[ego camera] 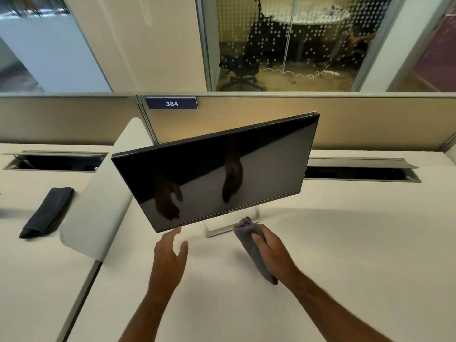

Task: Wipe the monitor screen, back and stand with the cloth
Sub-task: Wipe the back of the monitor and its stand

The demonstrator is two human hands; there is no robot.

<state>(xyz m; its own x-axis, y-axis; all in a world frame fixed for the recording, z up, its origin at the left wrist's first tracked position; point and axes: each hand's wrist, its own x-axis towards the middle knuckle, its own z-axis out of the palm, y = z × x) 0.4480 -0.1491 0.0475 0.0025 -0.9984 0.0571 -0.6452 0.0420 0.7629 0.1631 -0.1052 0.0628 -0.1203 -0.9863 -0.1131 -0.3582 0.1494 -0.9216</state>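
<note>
Black flat monitor point(217, 174) with dark glossy screen stands tilted on the cream desk point(345, 243), on a white stand point(217, 230). Behind it, a blue plate point(171, 103) reads "384". Left hand point(169, 257) hovers below the screen edge, fingers spread. Right hand point(274, 250) grips the grey cloth point(254, 248) beside the stand.

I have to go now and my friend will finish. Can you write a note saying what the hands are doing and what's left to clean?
Left hand: open, fingers straight, reaching toward the bottom edge of the monitor, apparently not gripping it.
Right hand: holds the grey cloth, whose top end is near the stand.
The monitor stands on the desk, screen dark and facing you.
A second folded dark cloth lies on the desk to the left.
Done: cannot tell from this view what has been wiped.
Left: check the screen, then the back and stand.
</note>
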